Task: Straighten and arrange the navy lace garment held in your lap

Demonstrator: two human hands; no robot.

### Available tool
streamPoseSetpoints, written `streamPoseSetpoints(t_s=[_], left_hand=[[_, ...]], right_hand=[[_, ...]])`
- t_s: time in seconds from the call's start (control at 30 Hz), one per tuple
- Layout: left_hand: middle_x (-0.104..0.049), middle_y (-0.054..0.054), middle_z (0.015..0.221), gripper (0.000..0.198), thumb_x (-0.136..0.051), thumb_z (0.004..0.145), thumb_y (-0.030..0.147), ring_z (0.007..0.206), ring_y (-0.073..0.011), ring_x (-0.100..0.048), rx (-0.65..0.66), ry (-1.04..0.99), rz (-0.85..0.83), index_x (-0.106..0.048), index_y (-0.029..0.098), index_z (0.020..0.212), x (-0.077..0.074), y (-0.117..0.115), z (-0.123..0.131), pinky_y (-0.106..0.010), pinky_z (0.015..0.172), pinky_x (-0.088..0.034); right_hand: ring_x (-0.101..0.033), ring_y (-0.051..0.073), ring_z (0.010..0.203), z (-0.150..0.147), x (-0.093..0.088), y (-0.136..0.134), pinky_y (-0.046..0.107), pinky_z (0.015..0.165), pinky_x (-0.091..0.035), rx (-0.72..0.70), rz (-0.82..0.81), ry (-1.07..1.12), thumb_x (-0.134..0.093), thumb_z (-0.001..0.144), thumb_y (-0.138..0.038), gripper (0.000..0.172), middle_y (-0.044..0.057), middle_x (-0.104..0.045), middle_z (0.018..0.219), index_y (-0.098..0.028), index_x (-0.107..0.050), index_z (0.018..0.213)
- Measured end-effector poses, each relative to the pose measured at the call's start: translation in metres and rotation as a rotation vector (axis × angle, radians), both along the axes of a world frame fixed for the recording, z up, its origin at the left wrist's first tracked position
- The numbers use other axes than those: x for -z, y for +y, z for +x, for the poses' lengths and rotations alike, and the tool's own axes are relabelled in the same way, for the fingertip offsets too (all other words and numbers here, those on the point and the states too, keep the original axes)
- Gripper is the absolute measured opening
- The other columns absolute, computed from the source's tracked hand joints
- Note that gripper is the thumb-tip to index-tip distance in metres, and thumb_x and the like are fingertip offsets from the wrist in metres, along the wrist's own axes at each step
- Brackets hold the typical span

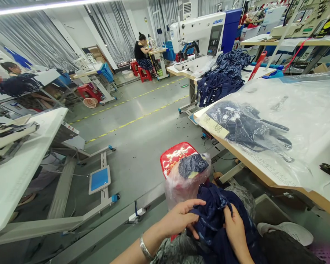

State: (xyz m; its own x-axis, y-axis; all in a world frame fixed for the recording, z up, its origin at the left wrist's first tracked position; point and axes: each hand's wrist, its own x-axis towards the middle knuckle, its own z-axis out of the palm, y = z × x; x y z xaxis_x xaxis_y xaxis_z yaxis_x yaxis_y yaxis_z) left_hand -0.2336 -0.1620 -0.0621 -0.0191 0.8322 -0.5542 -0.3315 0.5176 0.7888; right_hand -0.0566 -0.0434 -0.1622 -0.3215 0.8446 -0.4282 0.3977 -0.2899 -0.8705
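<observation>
A bundle of dark navy fabric (218, 220) with lighter blue patterned parts and narrow straps lies on my lap. From the left, my left hand (183, 218), with a silver bangle at the wrist, grips its edge, fingers curled into the cloth. My right hand (234, 225) is closed on a navy strap at the bundle's right side, thumb and fingers pinched together. Just beyond the bundle, a clear plastic bag (176, 189) with a dark patch of cloth on top rests on a red stool (178, 154).
To my right a white worktable (308, 154) carries plastic-wrapped dark cloth (244, 126) with a paper label. Ahead stands a white sewing machine (198, 31) beside a heap of navy straps (222, 77). A table (41, 150) with a machine is at left. Other people sit farther off.
</observation>
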Motion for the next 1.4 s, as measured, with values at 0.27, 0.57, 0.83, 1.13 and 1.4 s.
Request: streamPoseSetpoints(t_s=[0.27, 0.57, 0.83, 1.13, 1.4], left_hand=[[-0.048, 0.009, 0.062, 0.055, -0.058, 0.081, 0.022, 0.057, -0.0113, -0.066, 0.055, 0.068, 0.014, -0.051, 0.026, 0.135, -0.002, -0.001, 0.000, -0.015, 0.047, -0.034], [-0.063, 0.001, 0.088, 0.052, -0.061, 0.084, 0.034, 0.064, -0.0125, -0.065, 0.078, 0.240, 0.022, -0.053, 0.028, 0.135, 0.001, -0.004, 0.001, -0.025, 0.062, -0.052], [-0.056, -0.018, 0.126, 0.058, -0.057, 0.076, 0.041, 0.124, -0.0382, -0.047, 0.036, 0.748, -0.028, -0.056, 0.013, 0.126, 0.042, -0.012, -0.032, -0.060, 0.111, -0.024], [-0.055, -0.012, 0.142, 0.074, -0.062, 0.079, 0.065, 0.136, -0.0310, -0.044, 0.268, 0.364, 0.137, -0.054, 0.018, 0.136, 0.045, 0.024, 0.046, -0.045, 0.115, -0.031], [-0.075, -0.010, 0.097, 0.056, -0.066, 0.061, 0.064, 0.100, -0.0361, -0.069, -0.009, 0.814, 0.115, -0.071, 0.020, 0.095, 0.071, 0.055, -0.045, -0.052, 0.096, -0.051]], right_hand=[[-0.050, 0.018, 0.054, 0.001, 0.003, 0.001, 0.030, 0.049, -0.046, 0.001, 0.027, 0.009, -0.045, 0.079, -0.060, 0.048, -0.002, -0.057, 0.066, -0.018, -0.060, 0.098], [-0.053, 0.019, 0.051, -0.001, 0.007, 0.001, 0.030, 0.048, -0.047, 0.006, 0.077, 0.036, -0.046, 0.082, -0.059, 0.047, -0.001, -0.059, 0.062, -0.017, -0.061, 0.098], [-0.065, 0.019, 0.072, -0.011, -0.012, 0.002, 0.031, 0.070, -0.052, 0.142, 0.269, 0.120, -0.050, 0.089, -0.054, 0.053, 0.009, -0.070, 0.096, -0.013, -0.052, 0.123], [-0.064, 0.021, 0.096, -0.029, -0.055, 0.024, 0.033, 0.088, -0.048, 0.155, 0.470, 0.157, -0.037, 0.099, -0.043, 0.038, 0.009, -0.067, 0.105, -0.018, -0.057, 0.118], [-0.064, 0.021, 0.096, 0.089, -0.006, 0.057, 0.043, 0.090, -0.048, 0.164, 0.444, 0.026, -0.047, 0.098, -0.048, 0.034, 0.005, -0.069, 0.102, -0.018, -0.063, 0.100]])
